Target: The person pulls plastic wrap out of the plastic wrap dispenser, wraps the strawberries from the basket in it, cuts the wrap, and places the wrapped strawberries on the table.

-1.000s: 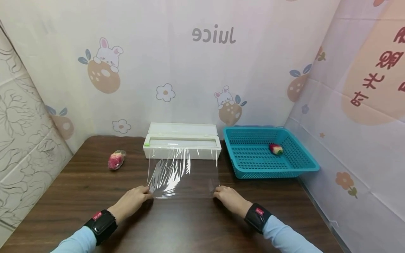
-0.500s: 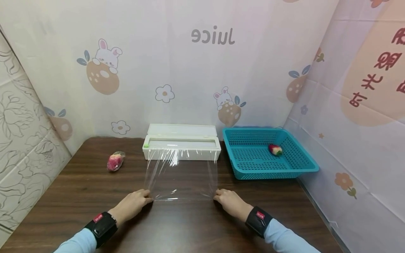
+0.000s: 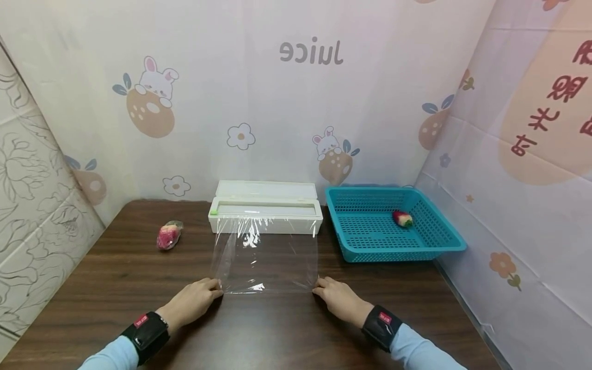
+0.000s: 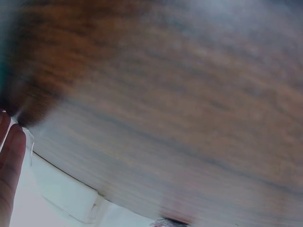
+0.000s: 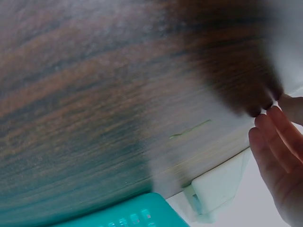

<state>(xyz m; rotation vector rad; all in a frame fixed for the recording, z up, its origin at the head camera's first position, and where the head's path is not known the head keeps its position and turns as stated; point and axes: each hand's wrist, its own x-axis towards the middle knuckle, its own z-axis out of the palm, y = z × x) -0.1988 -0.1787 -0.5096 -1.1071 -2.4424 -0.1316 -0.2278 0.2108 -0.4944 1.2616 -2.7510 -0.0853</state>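
In the head view a sheet of clear plastic film (image 3: pixel 273 262) stretches over the brown table from a white dispenser box (image 3: pixel 265 225) with its lid raised. The left hand (image 3: pixel 191 303) pinches the film's near left corner, and the right hand (image 3: pixel 342 300) pinches its near right corner. Fingers of the left hand (image 4: pixel 9 165) show at the edge of the left wrist view, a strip of film beside them. In the right wrist view the right hand (image 5: pixel 279 156) has its fingertips down at the table, thumb close to them.
A film-wrapped red and cream fruit-like item (image 3: pixel 169 235) lies on the table at the left. At the right stands a blue-green basket (image 3: pixel 398 254) with a similar red and cream item (image 3: pixel 403 218) inside. Patterned cloth walls (image 3: pixel 240 77) rise behind and beside the table.
Compared with a second ago, both hands sit slightly nearer the table's front edge, and the film between them lies flatter with fewer bright creases. Over the last half second little has moved.
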